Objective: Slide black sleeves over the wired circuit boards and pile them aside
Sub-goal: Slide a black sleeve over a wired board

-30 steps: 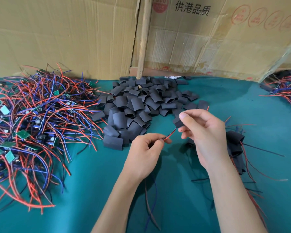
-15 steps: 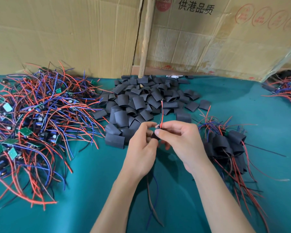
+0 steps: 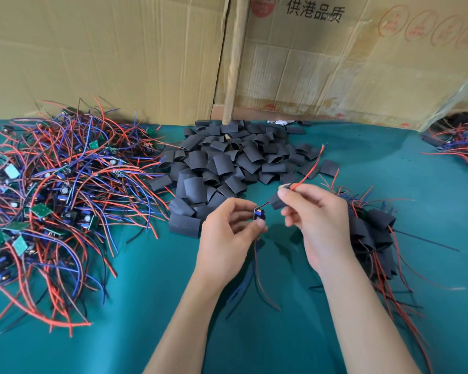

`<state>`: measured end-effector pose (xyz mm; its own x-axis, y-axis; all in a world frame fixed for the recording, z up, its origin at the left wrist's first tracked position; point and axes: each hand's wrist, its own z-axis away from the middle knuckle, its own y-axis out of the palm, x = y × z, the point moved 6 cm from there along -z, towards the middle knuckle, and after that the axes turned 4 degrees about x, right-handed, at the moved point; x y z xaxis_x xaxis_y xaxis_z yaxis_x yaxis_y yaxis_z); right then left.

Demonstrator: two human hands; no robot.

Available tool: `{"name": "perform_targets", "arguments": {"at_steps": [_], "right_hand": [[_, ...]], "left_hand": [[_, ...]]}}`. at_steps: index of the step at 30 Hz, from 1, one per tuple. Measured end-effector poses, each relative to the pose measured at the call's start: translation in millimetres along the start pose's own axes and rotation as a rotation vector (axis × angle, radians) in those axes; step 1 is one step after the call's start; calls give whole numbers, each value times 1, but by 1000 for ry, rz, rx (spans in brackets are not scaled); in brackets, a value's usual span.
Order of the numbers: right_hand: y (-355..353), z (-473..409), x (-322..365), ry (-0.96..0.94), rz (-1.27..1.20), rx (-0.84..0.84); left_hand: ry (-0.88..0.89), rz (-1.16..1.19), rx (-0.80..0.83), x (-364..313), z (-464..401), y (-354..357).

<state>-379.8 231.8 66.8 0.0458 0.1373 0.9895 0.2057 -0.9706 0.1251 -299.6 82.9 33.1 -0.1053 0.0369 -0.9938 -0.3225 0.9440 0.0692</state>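
Black sleeve (image 3: 277, 201) pinched in right hand (image 3: 318, 222), red wire (image 3: 310, 171) threaded through it. Left hand (image 3: 226, 238), fingers curled, pinches the circuit board (image 3: 259, 213) just beside the sleeve. Both hands are raised above the green tabletop (image 3: 146, 292), forearms converging.

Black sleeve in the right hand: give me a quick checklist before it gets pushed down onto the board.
1. Small wired circuit board pinched in the left hand: ok.
2. Flat black sleeve pinched in the right hand: ok.
3. Red wire threaded through the sleeve, its free end out the far side: ok.
4. Sleeve seated over the board: not ok, a gap of bare wire remains between them.
5. All of the board's wires inside the sleeve: cannot tell; blue and dark leads hang below the left hand.
6. Pile of sleeved boards beside the right hand, ready for drop-off: ok.
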Motion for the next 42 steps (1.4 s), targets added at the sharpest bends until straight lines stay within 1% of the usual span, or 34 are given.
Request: {"name": "perform_targets", "arguments": {"at_steps": [2,3,8,13,15,19,24,30,35,42], "right_hand": [[7,2,-2,-17,130,71],[10,3,-3,-17,142,96],[9,2,-5,33,66,133],[6,1,-3,94,-26,228],[4,1,-3,100,-25,257],[7,2,-3,31,104,276],[4,0,-2,-9,221,283],[5,1,-1,-18,140,258],[9,4,3,-9,112,375],[11,5,-1,10,116,436]], "left_hand": [[11,-39,3,0,-1,-1],[16,-55,7,0,-1,-2],[-3,9,3,0,0,-3],[-25,95,-19,0,-1,-2],[-27,93,-12,0,-1,-2],[-31,36,-23,1,-1,-1],[-22,99,-89,3,-1,-5],[-20,199,-56,4,-2,-6],[-53,354,-96,5,-2,-9],[-47,365,-84,4,-3,-8]]}}
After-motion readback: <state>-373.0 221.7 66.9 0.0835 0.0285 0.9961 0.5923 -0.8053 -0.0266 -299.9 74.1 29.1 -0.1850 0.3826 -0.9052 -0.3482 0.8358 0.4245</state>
